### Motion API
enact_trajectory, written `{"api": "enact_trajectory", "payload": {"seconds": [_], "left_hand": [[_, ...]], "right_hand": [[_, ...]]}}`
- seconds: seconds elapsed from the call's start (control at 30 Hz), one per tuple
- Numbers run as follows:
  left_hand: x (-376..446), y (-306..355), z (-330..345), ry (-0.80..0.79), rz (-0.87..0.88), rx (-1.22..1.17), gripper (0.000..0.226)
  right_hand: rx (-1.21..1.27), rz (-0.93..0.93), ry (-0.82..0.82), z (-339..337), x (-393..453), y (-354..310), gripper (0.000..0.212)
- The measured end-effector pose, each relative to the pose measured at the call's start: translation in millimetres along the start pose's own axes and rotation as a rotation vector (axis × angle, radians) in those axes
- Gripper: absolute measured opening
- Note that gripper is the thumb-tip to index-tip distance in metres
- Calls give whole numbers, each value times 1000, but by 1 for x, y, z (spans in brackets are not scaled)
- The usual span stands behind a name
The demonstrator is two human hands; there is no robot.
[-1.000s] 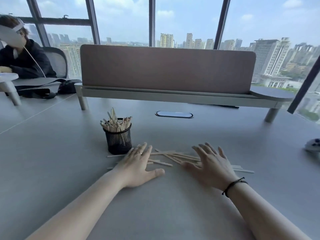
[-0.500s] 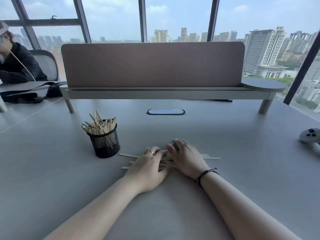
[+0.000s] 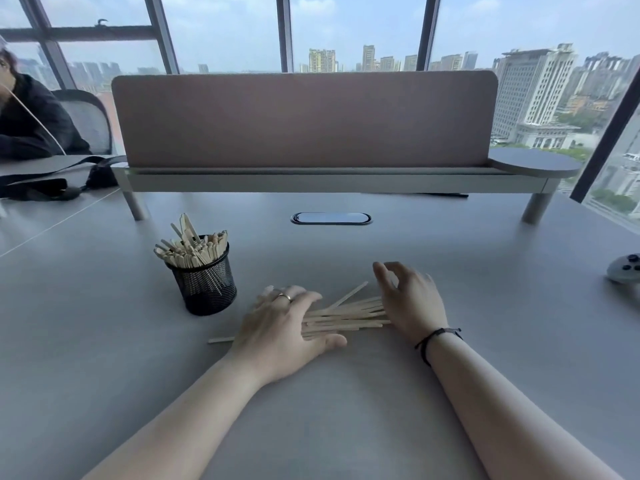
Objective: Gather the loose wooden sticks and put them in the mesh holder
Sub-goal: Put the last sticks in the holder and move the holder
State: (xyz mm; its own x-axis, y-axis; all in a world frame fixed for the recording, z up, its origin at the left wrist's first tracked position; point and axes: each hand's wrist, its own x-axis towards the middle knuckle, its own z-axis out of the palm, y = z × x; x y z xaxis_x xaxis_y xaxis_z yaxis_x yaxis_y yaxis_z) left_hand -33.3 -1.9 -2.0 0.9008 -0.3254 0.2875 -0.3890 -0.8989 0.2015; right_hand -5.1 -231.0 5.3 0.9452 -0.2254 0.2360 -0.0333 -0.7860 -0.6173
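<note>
A bundle of several loose wooden sticks [image 3: 346, 315] lies on the grey table between my two hands, mostly parallel. My left hand [image 3: 280, 323] rests flat over the bundle's left end, fingers spread, a ring on one finger. My right hand [image 3: 410, 301] stands on its edge against the bundle's right end, fingers curved and apart. One stick end [image 3: 220, 339] pokes out left of my left hand. The black mesh holder [image 3: 204, 284] stands upright to the left of my left hand, filled with many sticks.
A padded divider on a raised shelf [image 3: 304, 123] crosses the table's back. A cable grommet [image 3: 330, 218] sits in the table behind the sticks. A white controller [image 3: 625, 268] lies at the right edge. Another person [image 3: 24, 119] sits at the far left beside a black strap.
The scattered sticks have been swept together into one bundle. My hands closed in on each other, and now they have parted a little, with the right hand tilted up on its edge.
</note>
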Motion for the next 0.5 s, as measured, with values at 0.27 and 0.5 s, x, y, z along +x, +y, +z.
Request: {"api": "enact_trajectory", "payload": {"seconds": [0.27,0.5], "left_hand": [[-1,-34,-9,-233,-87,-47,107],[10,-20,3,-225,-19,-166,107]], "right_hand": [[-100,7,-153,4,-1,2,57],[21,-82,-236,26,-16,-36,58]]}}
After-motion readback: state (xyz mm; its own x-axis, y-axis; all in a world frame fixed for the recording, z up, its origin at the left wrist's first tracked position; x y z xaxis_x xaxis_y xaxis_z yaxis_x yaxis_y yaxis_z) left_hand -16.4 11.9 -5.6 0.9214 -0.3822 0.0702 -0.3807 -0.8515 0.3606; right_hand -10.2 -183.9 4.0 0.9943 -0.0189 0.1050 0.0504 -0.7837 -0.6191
